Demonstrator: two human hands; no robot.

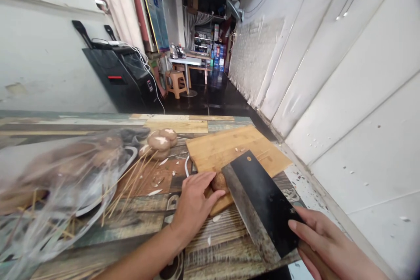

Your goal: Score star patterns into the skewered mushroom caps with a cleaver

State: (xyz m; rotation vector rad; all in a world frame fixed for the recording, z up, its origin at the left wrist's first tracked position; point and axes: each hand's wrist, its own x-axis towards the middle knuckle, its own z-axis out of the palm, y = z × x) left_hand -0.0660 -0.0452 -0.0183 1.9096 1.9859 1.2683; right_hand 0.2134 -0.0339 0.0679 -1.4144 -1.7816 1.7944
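My left hand (196, 197) is closed around a brown mushroom (219, 181), holding it on the wooden cutting board (269, 153). In my right hand (323, 238) is a cleaver (262, 201) with a wide dark blade, gripped by its wooden handle. The blade lies tilted over the board, its front end right beside the mushroom. Whether the edge touches the mushroom I cannot tell. A few small pale scraps and thin sticks rest on the board behind the blade.
Several mushrooms with cut caps (160, 141) sit left of the board. Bamboo skewers (131, 183) lie beside a clear plastic bag (65, 183) and a metal tray (101, 192). White trimmings (155, 192) dot the wood-patterned table. A white wall (354, 96) runs along the right.
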